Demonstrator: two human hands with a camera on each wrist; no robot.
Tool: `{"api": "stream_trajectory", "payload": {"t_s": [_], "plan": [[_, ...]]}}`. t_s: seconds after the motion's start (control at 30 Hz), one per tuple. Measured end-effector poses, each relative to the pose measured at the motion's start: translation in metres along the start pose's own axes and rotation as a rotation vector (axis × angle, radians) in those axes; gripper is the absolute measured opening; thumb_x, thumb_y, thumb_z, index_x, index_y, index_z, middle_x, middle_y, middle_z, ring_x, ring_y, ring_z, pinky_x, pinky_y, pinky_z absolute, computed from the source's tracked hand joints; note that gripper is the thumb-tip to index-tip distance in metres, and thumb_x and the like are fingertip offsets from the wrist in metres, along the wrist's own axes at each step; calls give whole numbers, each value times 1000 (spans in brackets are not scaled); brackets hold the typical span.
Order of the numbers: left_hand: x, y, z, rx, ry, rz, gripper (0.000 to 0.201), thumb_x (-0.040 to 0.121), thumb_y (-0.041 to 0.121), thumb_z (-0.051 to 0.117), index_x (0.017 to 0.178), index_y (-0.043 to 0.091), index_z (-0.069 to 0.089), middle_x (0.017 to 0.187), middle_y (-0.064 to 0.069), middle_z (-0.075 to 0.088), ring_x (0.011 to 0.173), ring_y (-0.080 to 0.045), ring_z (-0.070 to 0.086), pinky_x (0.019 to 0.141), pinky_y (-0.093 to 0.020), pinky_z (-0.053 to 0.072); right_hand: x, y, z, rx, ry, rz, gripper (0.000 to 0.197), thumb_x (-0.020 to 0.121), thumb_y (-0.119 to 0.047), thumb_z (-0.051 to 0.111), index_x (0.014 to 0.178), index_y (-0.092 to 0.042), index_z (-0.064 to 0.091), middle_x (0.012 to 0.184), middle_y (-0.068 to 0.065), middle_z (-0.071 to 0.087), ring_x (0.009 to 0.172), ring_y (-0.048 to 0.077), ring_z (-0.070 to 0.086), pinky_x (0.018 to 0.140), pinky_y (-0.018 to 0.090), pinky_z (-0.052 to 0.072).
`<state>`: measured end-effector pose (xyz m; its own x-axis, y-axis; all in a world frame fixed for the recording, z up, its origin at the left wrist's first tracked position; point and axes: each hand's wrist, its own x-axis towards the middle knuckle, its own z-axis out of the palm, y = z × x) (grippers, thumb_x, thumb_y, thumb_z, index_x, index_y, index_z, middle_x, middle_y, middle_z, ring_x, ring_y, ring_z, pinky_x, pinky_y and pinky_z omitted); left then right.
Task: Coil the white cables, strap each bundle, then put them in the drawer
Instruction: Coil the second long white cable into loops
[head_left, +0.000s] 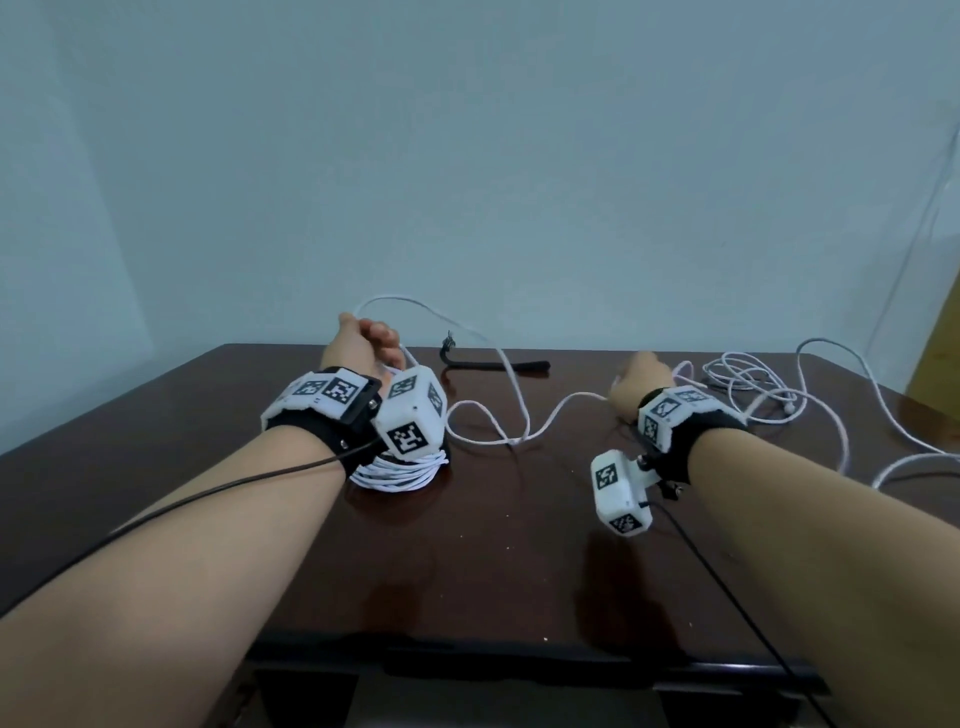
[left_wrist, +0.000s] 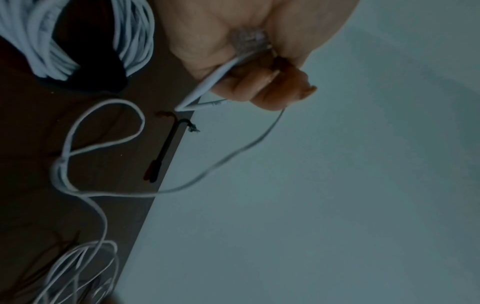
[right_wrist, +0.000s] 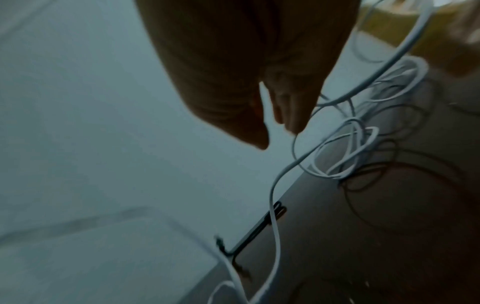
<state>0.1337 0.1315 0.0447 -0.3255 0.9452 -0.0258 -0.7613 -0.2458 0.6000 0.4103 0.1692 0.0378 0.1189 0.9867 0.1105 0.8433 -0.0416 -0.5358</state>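
Observation:
My left hand (head_left: 366, 340) is raised over the table's far left and grips one end of a white cable (head_left: 592, 396). In the left wrist view its curled fingers (left_wrist: 272, 86) close round the cable (left_wrist: 261, 139) just below a clear plug (left_wrist: 249, 39). The cable arcs up, drops to the table and runs right to my right hand (head_left: 641, 374), which pinches it. That hand (right_wrist: 278, 133) points fingers-down in the blurred right wrist view. A coiled white bundle (head_left: 400, 473) (left_wrist: 39, 41) lies under my left wrist. A loose black strap (head_left: 493, 365) (left_wrist: 166, 148) (right_wrist: 249, 236) lies near the far edge.
The dark wooden table (head_left: 467, 571) backs onto a pale wall. Beyond my right hand lies a loose tangle of white cable (head_left: 748, 382) (right_wrist: 345, 152). More cable (head_left: 883, 410) trails to the right edge. A yellowish object (head_left: 940, 353) stands at the far right.

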Motion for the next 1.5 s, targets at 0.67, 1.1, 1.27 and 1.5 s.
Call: {"api": "stream_trajectory", "payload": {"t_s": [0.67, 1.1, 1.27, 1.5], "plan": [[-21, -7, 27, 282, -105, 179, 39, 101, 43, 33, 75, 16, 44, 55, 2, 66, 60, -13, 70, 51, -18, 47, -4, -62, 41, -602, 147, -799, 48, 90, -9, 41, 128, -37, 52, 108, 0, 55, 107, 23, 48, 82, 30, 35], [-24, -51, 39, 1165, -257, 361, 39, 101, 38, 38, 89, 9, 60, 93, -15, 69, 83, -29, 68, 76, -40, 57, -27, -71, 16, -198, 106, -1149, 38, 87, -22, 62, 118, -10, 45, 109, 8, 53, 82, 28, 55, 67, 37, 45], [-33, -53, 45, 1350, -399, 299, 42, 102, 40, 34, 75, 12, 50, 61, -11, 66, 41, -15, 53, 44, -20, 37, -23, -64, 4, -69, 105, -907, 43, 78, -41, 70, 91, -18, 37, 86, -2, 48, 69, 22, 45, 61, 31, 37], [-17, -49, 36, 1434, -364, 275, 40, 99, 38, 41, 68, 19, 56, 67, -1, 61, 62, -14, 54, 77, -33, 50, -14, -45, 5, -5, -157, -693, 36, 72, -31, 79, 91, -17, 51, 85, 0, 59, 77, 17, 54, 67, 26, 42]]}}
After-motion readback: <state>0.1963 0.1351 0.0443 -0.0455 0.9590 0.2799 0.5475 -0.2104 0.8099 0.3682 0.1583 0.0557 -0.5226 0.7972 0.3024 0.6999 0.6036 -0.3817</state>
